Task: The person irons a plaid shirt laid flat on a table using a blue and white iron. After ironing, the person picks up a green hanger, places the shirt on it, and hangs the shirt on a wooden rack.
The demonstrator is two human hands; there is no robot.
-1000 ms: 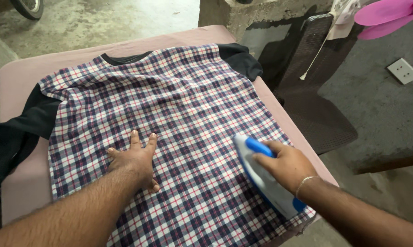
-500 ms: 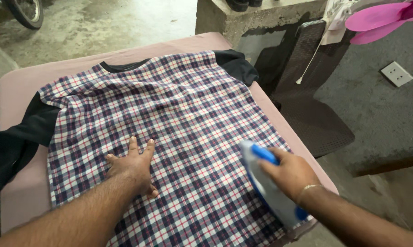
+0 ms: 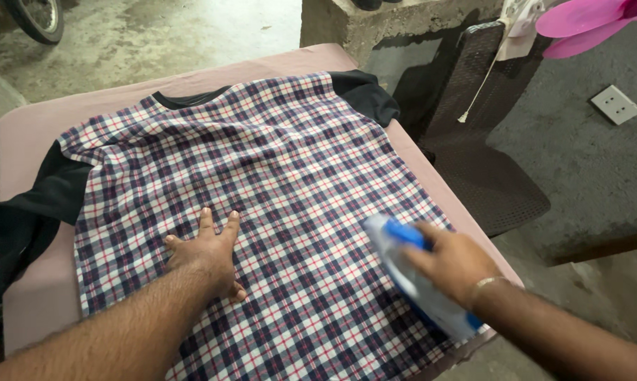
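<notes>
Two hands engaged: left hand (image 3: 205, 257) flat, fingers (image 3: 207, 222) spread, pinning the plaid shirt (image 3: 262, 197) on the pink table (image 3: 29, 134); right hand (image 3: 451, 262) closed around the blue iron (image 3: 410, 279) near the hem—glide slowly, fabric taut.

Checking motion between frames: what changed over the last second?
The right hand slid the blue and white iron slightly toward the shirt's middle, grip unchanged. The left hand stayed flat on the checked shirt, which kept its place on the pink board.

Dark mesh chair (image 3: 484, 176), pink fan blades (image 3: 586, 21), wall socket (image 3: 616, 104).
</notes>
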